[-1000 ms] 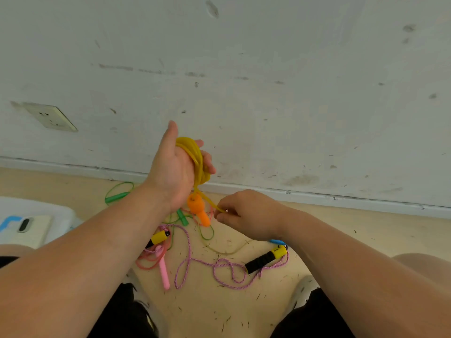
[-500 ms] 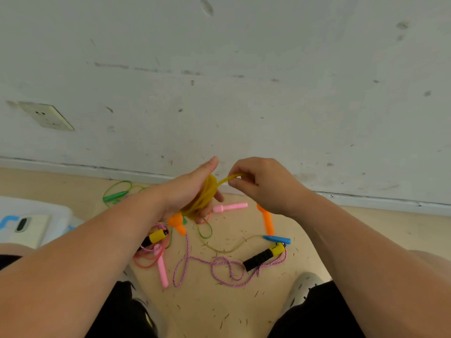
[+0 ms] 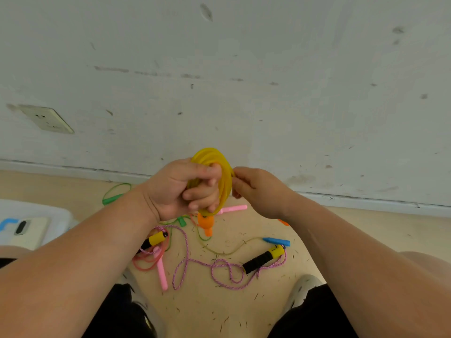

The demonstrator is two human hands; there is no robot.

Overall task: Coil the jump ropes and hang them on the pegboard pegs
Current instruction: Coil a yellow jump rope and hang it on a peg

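Note:
A yellow jump rope (image 3: 224, 176) is wound in several loops into a coil. My left hand (image 3: 180, 191) grips the coil with curled fingers. My right hand (image 3: 253, 189) pinches the coil's right side. An orange handle (image 3: 206, 223) of this rope hangs just below my left hand. On the floor lie a pink-purple braided rope (image 3: 202, 264) with black-and-yellow handles (image 3: 263, 258), a pink rope with pink handles (image 3: 162, 272), and a green rope (image 3: 114, 193). No pegboard is in view.
A white wall (image 3: 244, 93) with a socket (image 3: 46, 118) rises right behind the ropes. A white box (image 3: 48, 213) with a phone on it sits at the left. A blue handle (image 3: 275, 241) lies by my right forearm. My knees and shoes frame the floor.
My left hand has turned and closed round the yellow coil, which has risen and gained loops. My right hand moved from the loose strand to the coil's right side.

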